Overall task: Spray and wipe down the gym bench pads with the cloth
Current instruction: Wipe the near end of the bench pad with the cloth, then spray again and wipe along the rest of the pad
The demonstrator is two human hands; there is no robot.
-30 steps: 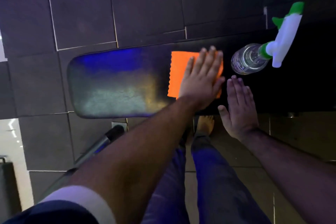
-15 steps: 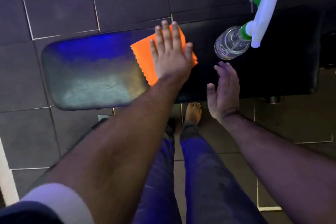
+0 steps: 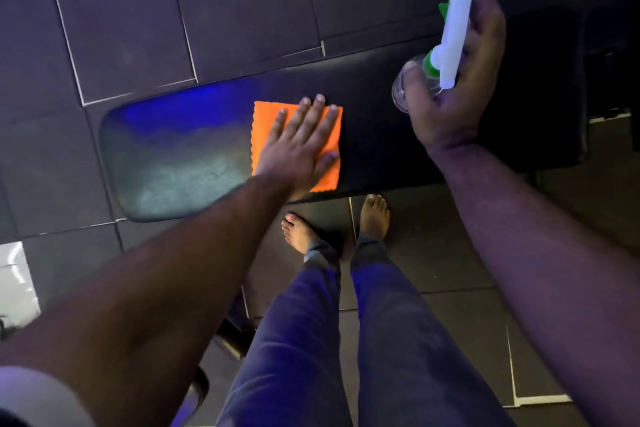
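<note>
A black gym bench pad (image 3: 180, 152) runs across the view, its left part shiny under blue light. An orange cloth (image 3: 265, 128) lies flat on the middle of the pad. My left hand (image 3: 301, 142) presses on the cloth with fingers spread. To the right, my right hand (image 3: 457, 80) wraps around a clear spray bottle (image 3: 452, 35) with a white and green trigger head, over the right part of the pad. The hand hides most of the bottle's body.
Dark floor tiles (image 3: 242, 3) surround the bench. My bare feet (image 3: 374, 215) and blue trouser legs stand at the near side of the pad. Part of the bench frame (image 3: 232, 333) shows below the pad. A bright patch (image 3: 14, 274) sits at the left edge.
My right hand went from resting open at the pad's near edge to gripping the spray bottle. My left hand slid the cloth back toward the near side of the pad.
</note>
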